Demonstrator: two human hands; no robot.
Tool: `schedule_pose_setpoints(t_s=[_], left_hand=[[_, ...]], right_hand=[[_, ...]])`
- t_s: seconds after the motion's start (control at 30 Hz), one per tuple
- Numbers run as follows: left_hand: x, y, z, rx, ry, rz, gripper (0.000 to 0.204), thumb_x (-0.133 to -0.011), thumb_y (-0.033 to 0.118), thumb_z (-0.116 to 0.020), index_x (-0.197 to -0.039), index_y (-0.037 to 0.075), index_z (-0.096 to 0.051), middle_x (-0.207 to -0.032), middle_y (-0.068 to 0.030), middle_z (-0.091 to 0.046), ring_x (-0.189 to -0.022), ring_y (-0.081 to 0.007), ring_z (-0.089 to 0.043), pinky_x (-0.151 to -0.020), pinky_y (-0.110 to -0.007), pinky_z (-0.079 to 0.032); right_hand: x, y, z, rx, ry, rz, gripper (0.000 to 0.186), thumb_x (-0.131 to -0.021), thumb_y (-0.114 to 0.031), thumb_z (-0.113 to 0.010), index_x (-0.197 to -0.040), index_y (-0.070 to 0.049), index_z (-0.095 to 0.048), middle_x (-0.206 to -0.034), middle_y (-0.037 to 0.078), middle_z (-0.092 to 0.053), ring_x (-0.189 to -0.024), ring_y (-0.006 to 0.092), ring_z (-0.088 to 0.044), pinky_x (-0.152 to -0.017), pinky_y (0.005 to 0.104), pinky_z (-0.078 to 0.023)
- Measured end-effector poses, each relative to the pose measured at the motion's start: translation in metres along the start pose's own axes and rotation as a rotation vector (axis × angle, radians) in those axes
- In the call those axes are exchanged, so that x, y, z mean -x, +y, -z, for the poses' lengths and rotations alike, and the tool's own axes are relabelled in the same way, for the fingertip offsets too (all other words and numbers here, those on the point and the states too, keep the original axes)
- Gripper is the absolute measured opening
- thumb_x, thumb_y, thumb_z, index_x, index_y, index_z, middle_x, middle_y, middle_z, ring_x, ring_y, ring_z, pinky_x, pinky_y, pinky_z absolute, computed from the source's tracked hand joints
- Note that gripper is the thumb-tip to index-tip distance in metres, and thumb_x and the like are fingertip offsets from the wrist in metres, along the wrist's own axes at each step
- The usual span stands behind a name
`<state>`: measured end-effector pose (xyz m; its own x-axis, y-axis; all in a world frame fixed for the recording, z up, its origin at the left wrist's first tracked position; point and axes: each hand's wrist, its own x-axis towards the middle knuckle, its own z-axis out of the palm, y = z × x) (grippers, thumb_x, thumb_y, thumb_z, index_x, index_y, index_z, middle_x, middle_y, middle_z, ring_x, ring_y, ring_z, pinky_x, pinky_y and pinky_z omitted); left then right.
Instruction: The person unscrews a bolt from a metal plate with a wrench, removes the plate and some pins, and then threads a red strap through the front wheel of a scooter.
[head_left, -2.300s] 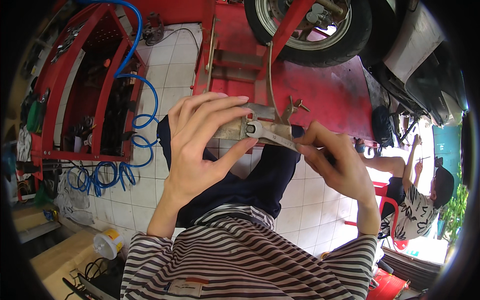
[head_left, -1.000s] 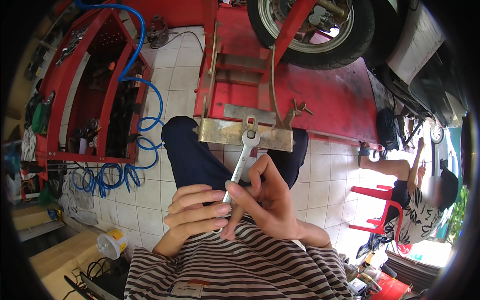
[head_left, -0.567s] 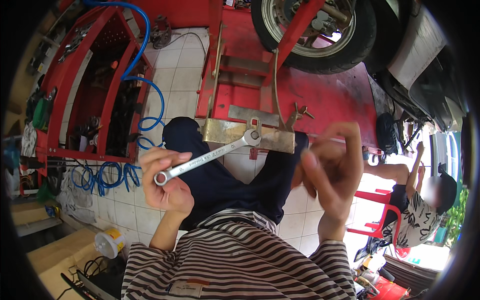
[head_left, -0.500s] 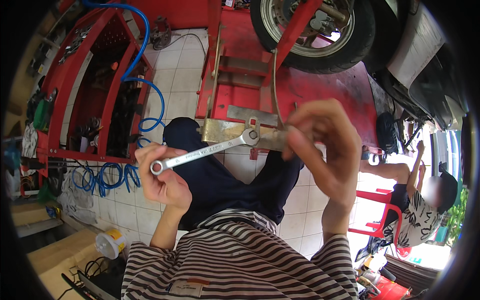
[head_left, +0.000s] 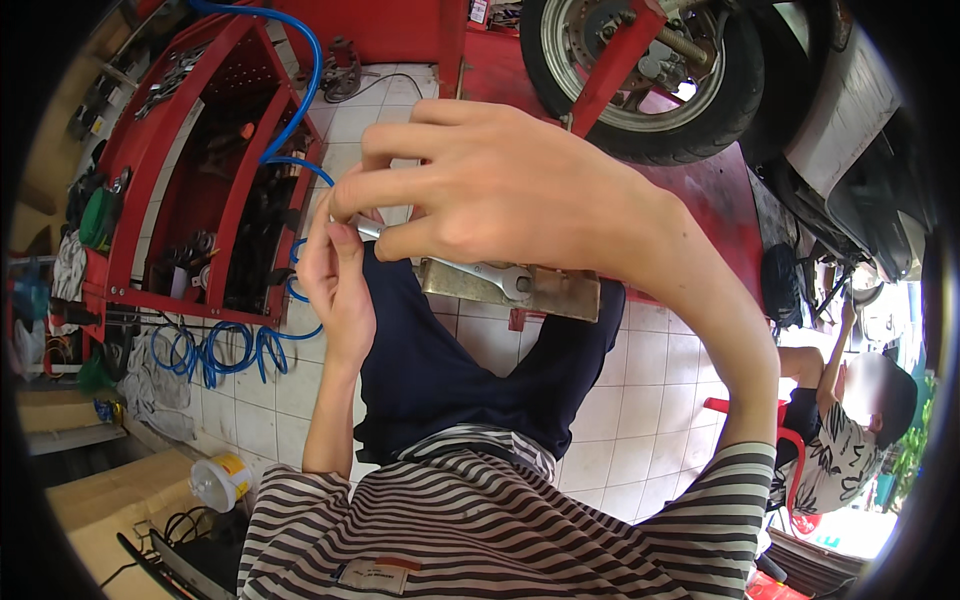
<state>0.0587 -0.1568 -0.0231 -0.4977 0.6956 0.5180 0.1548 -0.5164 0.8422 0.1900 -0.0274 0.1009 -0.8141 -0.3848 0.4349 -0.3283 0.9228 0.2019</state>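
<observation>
A silver combination wrench (head_left: 482,272) slants down to the right, its open-ended jaw at the metal bracket (head_left: 562,292) between my knees. Closed fingers of my left hand (head_left: 338,275) hold the wrench near its ring end. My right hand (head_left: 485,185) has come across from the right, above the bracket; its thumb and fingers bend around the wrench beside my left fingertips. The ring end and part of the shank are hidden by my hands. Most of the bracket's far side lies behind my right hand.
A motorcycle wheel (head_left: 640,75) stands beyond on a red platform (head_left: 690,215). On the left is a red tool cart (head_left: 150,215), with a blue air hose (head_left: 225,352) coiled below. A white bucket (head_left: 220,482) sits lower left. Another person (head_left: 845,435) sits at the far right.
My right hand has swung left from beside the bracket to the wrench near my left hand. My left hand and the wrench's ring end have risen, so the wrench now slopes the other way.
</observation>
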Motion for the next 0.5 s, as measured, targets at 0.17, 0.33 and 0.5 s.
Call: schedule_pose_setpoints(t_s=[0.17,0.33,0.5], left_hand=[[-0.005,-0.013,-0.006,0.167,-0.004,0.066,0.039,-0.111,0.028,-0.04,-0.133,-0.003,-0.05,-0.126,-0.0071,-0.056,-0.118,-0.0139,-0.054,-0.102,-0.034,-0.041],[-0.003,-0.021,-0.004,0.283,-0.056,0.104,0.043,-0.111,0.028,-0.037,-0.14,-0.003,-0.044,-0.133,-0.0091,-0.053,-0.124,-0.0158,-0.052,-0.104,-0.035,-0.04],[-0.003,-0.022,-0.006,0.102,0.028,0.093,0.042,-0.111,0.036,-0.035,-0.121,-0.001,-0.052,-0.109,-0.0066,-0.055,-0.099,-0.012,-0.049,-0.087,-0.028,-0.038]], right_hand=[[0.002,0.014,-0.005,0.026,-0.008,0.089,0.015,-0.066,-0.018,-0.068,-0.08,-0.013,-0.074,-0.111,-0.006,-0.064,-0.105,0.0165,-0.056,-0.084,0.0302,-0.05],[0.004,0.015,-0.005,-0.029,-0.018,0.05,0.015,-0.072,-0.016,-0.068,-0.085,-0.015,-0.076,-0.106,-0.006,-0.064,-0.106,0.0163,-0.058,-0.085,0.0315,-0.051],[0.012,0.012,-0.01,-0.184,-0.022,-0.106,0.013,-0.077,-0.015,-0.068,-0.088,-0.013,-0.074,-0.103,0.0,-0.066,-0.097,0.02,-0.062,-0.084,0.0341,-0.051]])
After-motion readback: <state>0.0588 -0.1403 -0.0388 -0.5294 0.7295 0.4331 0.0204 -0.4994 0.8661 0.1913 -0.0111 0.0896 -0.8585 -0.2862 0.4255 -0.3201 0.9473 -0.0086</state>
